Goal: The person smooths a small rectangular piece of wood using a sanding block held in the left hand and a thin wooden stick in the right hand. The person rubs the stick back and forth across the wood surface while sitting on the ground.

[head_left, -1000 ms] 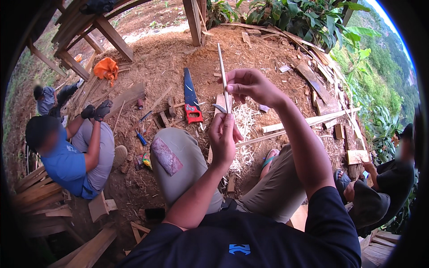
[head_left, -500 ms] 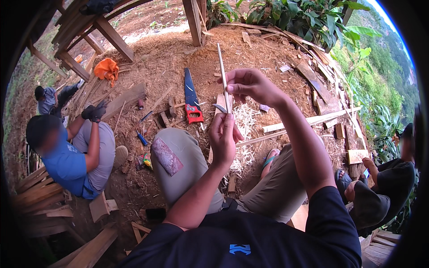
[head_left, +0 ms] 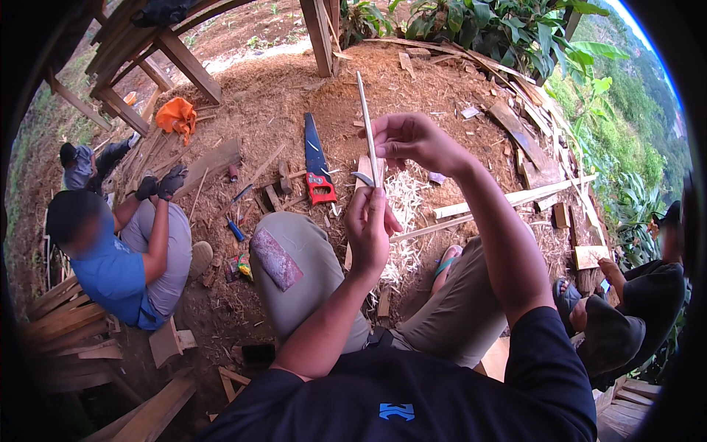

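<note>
A thin, pale wooden stick [head_left: 364, 103] stands nearly upright in front of me. Its lower end is gripped by the fingers of my left hand [head_left: 368, 230]. Higher up, my right hand [head_left: 409, 140] pinches the same stick between thumb and fingers. Just beside the stick, above my left hand, shows a curved grey blade [head_left: 361, 178]; its handle is hidden. A worn reddish sheet of sandpaper [head_left: 277, 259] lies over my left thigh. Pale shavings [head_left: 401, 228] are heaped on the ground beyond my hands.
A handsaw [head_left: 319, 188] with a red handle lies ahead, and a blue-handled tool [head_left: 235, 230] to its left. One person [head_left: 110, 258] in blue sits at left with gloved hands; another person [head_left: 626, 317] sits at right. Long wooden strips [head_left: 515, 199] lie at right.
My hands and the stick have hardly moved. The gloved hands of the person at left have shifted slightly to the right.
</note>
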The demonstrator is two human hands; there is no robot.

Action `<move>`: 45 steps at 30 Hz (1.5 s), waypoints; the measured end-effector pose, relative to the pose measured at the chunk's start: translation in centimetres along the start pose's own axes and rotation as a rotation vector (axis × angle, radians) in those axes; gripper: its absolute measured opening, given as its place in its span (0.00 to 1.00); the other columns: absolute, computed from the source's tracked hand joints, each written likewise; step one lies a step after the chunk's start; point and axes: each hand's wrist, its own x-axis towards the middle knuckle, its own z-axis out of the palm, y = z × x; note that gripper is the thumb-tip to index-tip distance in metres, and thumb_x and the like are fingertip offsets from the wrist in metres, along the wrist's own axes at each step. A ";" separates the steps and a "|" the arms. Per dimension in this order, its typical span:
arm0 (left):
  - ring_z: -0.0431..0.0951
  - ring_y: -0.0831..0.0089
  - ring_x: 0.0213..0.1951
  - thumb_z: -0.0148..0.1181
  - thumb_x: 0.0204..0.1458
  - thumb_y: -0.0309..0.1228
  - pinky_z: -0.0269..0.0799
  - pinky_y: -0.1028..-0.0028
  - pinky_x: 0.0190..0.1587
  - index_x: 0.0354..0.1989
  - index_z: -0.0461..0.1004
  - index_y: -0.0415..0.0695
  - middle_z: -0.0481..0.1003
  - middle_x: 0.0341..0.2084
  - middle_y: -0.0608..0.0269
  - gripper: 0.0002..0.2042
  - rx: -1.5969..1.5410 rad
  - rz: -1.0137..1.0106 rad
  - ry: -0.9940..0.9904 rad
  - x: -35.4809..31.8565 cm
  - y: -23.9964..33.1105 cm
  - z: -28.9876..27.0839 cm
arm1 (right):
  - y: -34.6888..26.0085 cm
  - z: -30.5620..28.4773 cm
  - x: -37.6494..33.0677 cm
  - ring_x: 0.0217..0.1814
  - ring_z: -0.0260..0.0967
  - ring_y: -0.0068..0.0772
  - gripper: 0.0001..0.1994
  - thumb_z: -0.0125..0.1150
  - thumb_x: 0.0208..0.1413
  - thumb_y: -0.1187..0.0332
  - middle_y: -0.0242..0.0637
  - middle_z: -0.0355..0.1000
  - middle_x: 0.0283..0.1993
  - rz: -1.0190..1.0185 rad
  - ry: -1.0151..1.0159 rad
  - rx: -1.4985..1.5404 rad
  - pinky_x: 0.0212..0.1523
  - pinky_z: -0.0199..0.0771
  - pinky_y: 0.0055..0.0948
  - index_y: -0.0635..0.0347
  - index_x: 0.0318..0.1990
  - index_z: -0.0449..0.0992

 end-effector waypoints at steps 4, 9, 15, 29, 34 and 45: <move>0.67 0.84 0.15 0.47 0.69 0.39 0.56 0.82 0.19 0.31 0.68 0.45 0.67 0.14 0.71 0.14 -0.015 -0.012 -0.001 -0.1 0.0 0.1 | 0.1 -0.1 -0.1 0.33 0.73 0.15 0.14 0.65 0.60 0.71 0.29 0.79 0.38 -0.018 -0.007 0.006 0.33 0.75 0.19 0.60 0.53 0.77; 0.69 0.84 0.15 0.47 0.69 0.39 0.57 0.82 0.19 0.31 0.68 0.45 0.67 0.14 0.71 0.15 -0.033 -0.025 0.002 -0.1 0.3 0.2 | -0.2 -0.2 -0.2 0.33 0.74 0.16 0.13 0.63 0.63 0.65 0.28 0.79 0.37 0.008 -0.013 -0.013 0.32 0.75 0.20 0.59 0.52 0.76; 0.70 0.82 0.15 0.44 0.70 0.40 0.58 0.82 0.19 0.31 0.68 0.45 0.67 0.14 0.71 0.16 -0.052 -0.020 -0.002 -0.1 0.1 0.1 | -0.7 -0.4 -0.3 0.32 0.75 0.18 0.14 0.62 0.64 0.57 0.28 0.78 0.36 0.055 0.044 -0.016 0.31 0.74 0.19 0.58 0.45 0.75; 0.69 0.81 0.15 0.39 0.71 0.42 0.59 0.81 0.19 0.36 0.66 0.44 0.68 0.14 0.68 0.16 -0.107 -0.023 0.045 -0.1 0.0 0.1 | -1.1 -0.8 -0.3 0.28 0.72 0.16 0.14 0.64 0.63 0.57 0.27 0.75 0.33 0.024 0.162 -0.073 0.28 0.71 0.19 0.58 0.42 0.74; 0.67 0.81 0.14 0.40 0.71 0.39 0.57 0.82 0.18 0.37 0.66 0.43 0.67 0.14 0.69 0.15 -0.122 0.031 0.080 0.1 0.3 0.1 | -1.4 -1.0 -0.5 0.28 0.72 0.17 0.14 0.65 0.62 0.59 0.29 0.75 0.33 0.026 0.165 -0.058 0.28 0.71 0.19 0.60 0.45 0.74; 0.60 0.85 0.11 0.44 0.70 0.39 0.53 0.84 0.13 0.35 0.67 0.44 0.66 0.17 0.70 0.14 -0.057 0.118 0.061 0.9 6.4 -0.8 | -4.4 -3.6 -4.6 0.28 0.75 0.26 0.06 0.62 0.62 0.73 0.44 0.78 0.38 -0.242 0.249 0.252 0.28 0.77 0.24 0.67 0.41 0.76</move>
